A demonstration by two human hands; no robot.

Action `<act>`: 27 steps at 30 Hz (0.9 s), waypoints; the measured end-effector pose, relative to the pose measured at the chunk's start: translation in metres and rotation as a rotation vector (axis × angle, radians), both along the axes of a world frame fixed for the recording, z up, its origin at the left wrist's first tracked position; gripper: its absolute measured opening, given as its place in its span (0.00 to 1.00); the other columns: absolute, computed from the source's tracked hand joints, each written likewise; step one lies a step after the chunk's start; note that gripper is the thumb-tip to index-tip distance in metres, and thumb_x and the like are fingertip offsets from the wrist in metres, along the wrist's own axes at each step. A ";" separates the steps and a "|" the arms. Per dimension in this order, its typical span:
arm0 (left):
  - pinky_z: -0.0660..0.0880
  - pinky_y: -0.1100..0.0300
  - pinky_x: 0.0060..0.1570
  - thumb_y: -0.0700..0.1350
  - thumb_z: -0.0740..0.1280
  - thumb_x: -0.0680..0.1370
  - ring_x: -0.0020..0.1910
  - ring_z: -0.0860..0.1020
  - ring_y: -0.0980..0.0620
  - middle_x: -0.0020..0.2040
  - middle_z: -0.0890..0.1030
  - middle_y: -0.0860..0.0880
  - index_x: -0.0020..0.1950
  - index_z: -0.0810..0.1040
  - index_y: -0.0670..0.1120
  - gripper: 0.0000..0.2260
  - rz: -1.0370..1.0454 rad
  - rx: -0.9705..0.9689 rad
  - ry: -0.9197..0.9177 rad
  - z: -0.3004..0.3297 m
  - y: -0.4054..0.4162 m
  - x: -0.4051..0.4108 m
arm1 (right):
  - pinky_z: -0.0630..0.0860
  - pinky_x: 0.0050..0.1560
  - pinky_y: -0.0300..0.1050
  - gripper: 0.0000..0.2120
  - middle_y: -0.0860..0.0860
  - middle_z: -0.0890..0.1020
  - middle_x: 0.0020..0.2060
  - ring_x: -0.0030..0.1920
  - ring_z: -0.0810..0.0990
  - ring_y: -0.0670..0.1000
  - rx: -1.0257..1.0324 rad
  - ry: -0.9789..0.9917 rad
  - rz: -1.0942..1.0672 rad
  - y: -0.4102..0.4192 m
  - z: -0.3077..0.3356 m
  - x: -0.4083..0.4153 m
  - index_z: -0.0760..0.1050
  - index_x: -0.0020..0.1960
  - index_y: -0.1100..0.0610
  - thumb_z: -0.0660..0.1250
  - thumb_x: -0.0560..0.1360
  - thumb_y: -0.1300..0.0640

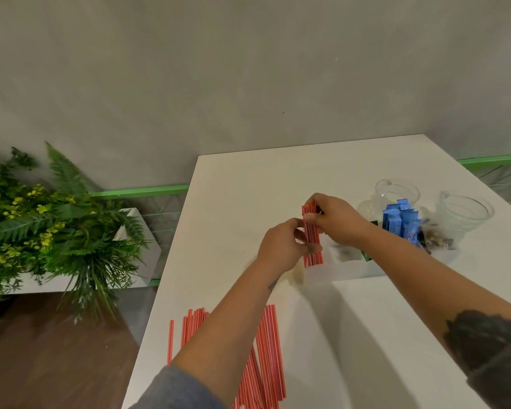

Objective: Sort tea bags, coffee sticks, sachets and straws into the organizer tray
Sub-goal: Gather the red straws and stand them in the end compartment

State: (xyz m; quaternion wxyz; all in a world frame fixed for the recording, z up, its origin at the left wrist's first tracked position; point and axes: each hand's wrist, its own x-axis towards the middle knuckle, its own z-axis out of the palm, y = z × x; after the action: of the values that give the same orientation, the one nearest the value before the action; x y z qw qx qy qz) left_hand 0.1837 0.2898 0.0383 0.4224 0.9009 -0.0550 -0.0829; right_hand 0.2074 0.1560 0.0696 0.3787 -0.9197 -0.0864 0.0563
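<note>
A bundle of red straws (312, 236) stands nearly upright at the left end of the white organizer tray (350, 268). My left hand (281, 246) pinches the bundle low down from the left, and my right hand (335, 218) grips its upper part from the right. More red straws (267, 349) lie loose on the white table near its front edge, partly under my left forearm. Blue sticks (400, 222) stand in a tray compartment further right. Beside them sit dark sachets (438, 239).
Two clear glass cups (397, 191) (465, 211) stand behind the tray on the white table (248, 187). A green plant in a white planter (56, 228) sits on the floor to the left, beyond the table's left edge. A grey wall lies behind.
</note>
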 end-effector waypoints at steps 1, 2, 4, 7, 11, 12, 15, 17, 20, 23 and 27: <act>0.72 0.62 0.45 0.48 0.72 0.72 0.49 0.77 0.54 0.50 0.81 0.54 0.61 0.75 0.49 0.19 0.005 -0.002 0.001 -0.001 0.001 0.000 | 0.72 0.42 0.42 0.01 0.46 0.76 0.37 0.38 0.74 0.47 -0.003 0.019 0.003 -0.002 -0.003 0.001 0.71 0.49 0.53 0.62 0.78 0.57; 0.70 0.64 0.43 0.47 0.72 0.72 0.48 0.77 0.55 0.49 0.81 0.54 0.62 0.74 0.49 0.20 0.011 -0.004 -0.005 -0.001 0.002 0.000 | 0.71 0.41 0.41 0.01 0.46 0.76 0.37 0.38 0.74 0.47 0.000 0.039 0.006 -0.003 -0.006 0.002 0.71 0.49 0.53 0.63 0.78 0.58; 0.69 0.65 0.41 0.46 0.71 0.73 0.48 0.77 0.55 0.47 0.80 0.54 0.63 0.73 0.49 0.19 0.024 -0.005 -0.025 -0.002 0.003 0.000 | 0.70 0.39 0.39 0.02 0.48 0.77 0.39 0.37 0.74 0.46 0.016 0.067 0.002 -0.006 -0.010 0.003 0.73 0.50 0.53 0.64 0.77 0.58; 0.70 0.60 0.47 0.45 0.69 0.75 0.52 0.78 0.52 0.51 0.81 0.51 0.64 0.72 0.50 0.17 0.039 0.017 -0.062 -0.002 0.001 0.002 | 0.68 0.37 0.37 0.03 0.48 0.77 0.41 0.37 0.73 0.44 0.018 0.055 -0.007 -0.008 -0.012 0.004 0.75 0.49 0.53 0.65 0.76 0.59; 0.73 0.57 0.48 0.47 0.69 0.75 0.51 0.78 0.51 0.50 0.81 0.51 0.64 0.72 0.50 0.18 0.073 0.062 -0.102 0.000 -0.002 0.006 | 0.69 0.36 0.36 0.08 0.47 0.77 0.38 0.38 0.75 0.46 0.060 0.043 -0.040 -0.009 -0.015 0.006 0.74 0.52 0.54 0.67 0.74 0.62; 0.73 0.57 0.48 0.47 0.69 0.75 0.50 0.78 0.51 0.50 0.81 0.51 0.64 0.72 0.50 0.18 0.078 0.073 -0.112 0.000 -0.003 0.007 | 0.69 0.37 0.36 0.10 0.49 0.77 0.40 0.39 0.75 0.47 0.056 0.031 -0.061 -0.009 -0.016 0.006 0.73 0.53 0.53 0.68 0.74 0.62; 0.73 0.57 0.46 0.49 0.69 0.74 0.49 0.78 0.51 0.49 0.81 0.52 0.60 0.74 0.50 0.16 0.065 0.122 -0.135 -0.002 -0.004 0.009 | 0.70 0.38 0.37 0.12 0.52 0.78 0.44 0.42 0.76 0.49 0.053 0.009 -0.114 -0.010 -0.019 0.009 0.73 0.53 0.52 0.69 0.73 0.63; 0.73 0.57 0.45 0.50 0.69 0.74 0.50 0.78 0.51 0.51 0.80 0.52 0.58 0.77 0.49 0.13 0.059 0.159 -0.165 -0.004 -0.004 0.011 | 0.70 0.42 0.39 0.11 0.52 0.79 0.46 0.44 0.76 0.49 0.039 0.000 -0.115 -0.011 -0.020 0.010 0.74 0.54 0.52 0.69 0.73 0.62; 0.70 0.58 0.43 0.53 0.69 0.73 0.50 0.76 0.51 0.53 0.76 0.51 0.57 0.77 0.50 0.15 0.094 0.226 -0.204 -0.006 -0.004 0.013 | 0.67 0.49 0.39 0.13 0.49 0.79 0.51 0.48 0.74 0.47 0.007 -0.020 -0.090 -0.010 -0.022 0.009 0.76 0.57 0.52 0.67 0.74 0.63; 0.72 0.57 0.44 0.56 0.71 0.71 0.52 0.76 0.51 0.55 0.74 0.52 0.58 0.76 0.51 0.18 0.136 0.258 -0.198 -0.008 -0.003 0.015 | 0.67 0.53 0.39 0.17 0.49 0.79 0.56 0.49 0.73 0.45 -0.023 0.010 -0.074 -0.009 -0.023 0.008 0.74 0.64 0.51 0.65 0.76 0.61; 0.73 0.57 0.48 0.54 0.72 0.71 0.58 0.75 0.52 0.60 0.73 0.51 0.64 0.71 0.51 0.24 0.167 0.225 -0.202 -0.008 -0.002 0.020 | 0.70 0.56 0.43 0.20 0.51 0.79 0.58 0.52 0.75 0.48 -0.038 0.042 -0.090 -0.009 -0.025 0.008 0.69 0.68 0.50 0.64 0.77 0.57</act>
State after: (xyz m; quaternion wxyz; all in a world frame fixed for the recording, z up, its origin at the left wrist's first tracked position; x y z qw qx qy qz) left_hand 0.2034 0.2877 0.0300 0.3165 0.9478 -0.0127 0.0378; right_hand 0.2155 0.1475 0.0449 0.3650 -0.9284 -0.0359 0.0599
